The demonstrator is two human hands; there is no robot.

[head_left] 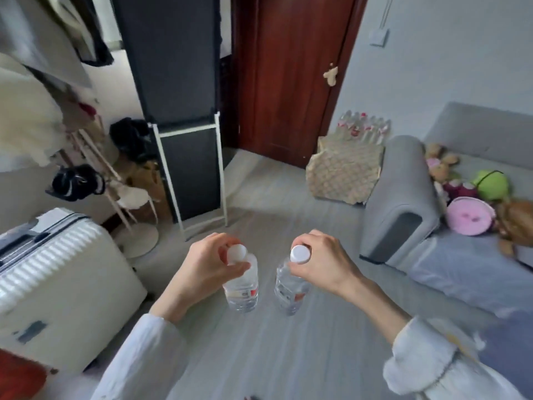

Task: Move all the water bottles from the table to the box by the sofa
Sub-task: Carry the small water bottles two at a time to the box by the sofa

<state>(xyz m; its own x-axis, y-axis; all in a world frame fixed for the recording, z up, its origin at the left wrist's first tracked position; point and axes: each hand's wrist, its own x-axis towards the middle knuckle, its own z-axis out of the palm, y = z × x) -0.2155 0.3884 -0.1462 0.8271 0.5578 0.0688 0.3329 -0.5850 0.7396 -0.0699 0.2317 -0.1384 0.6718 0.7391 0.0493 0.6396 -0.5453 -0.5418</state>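
My left hand (pixel 202 267) grips a clear water bottle (pixel 242 293) by its white cap, and the bottle hangs upright above the floor. My right hand (pixel 323 261) holds a second clear bottle (pixel 290 293) the same way. Both bottles carry red-and-white labels. Ahead on the right, a box (pixel 343 174) covered in patterned beige paper stands against the grey sofa's arm (pixel 401 203). Several bottles (pixel 364 127) with red labels stand upright in it. The table is out of view.
A white ribbed suitcase (pixel 54 284) stands at the left. A dark fabric wardrobe (pixel 184 157) on a white frame and a clothes rack with bags fill the left back. A red-brown door (pixel 288 76) is beyond. Plush toys (pixel 473 197) lie on the sofa. Grey floor runs ahead.
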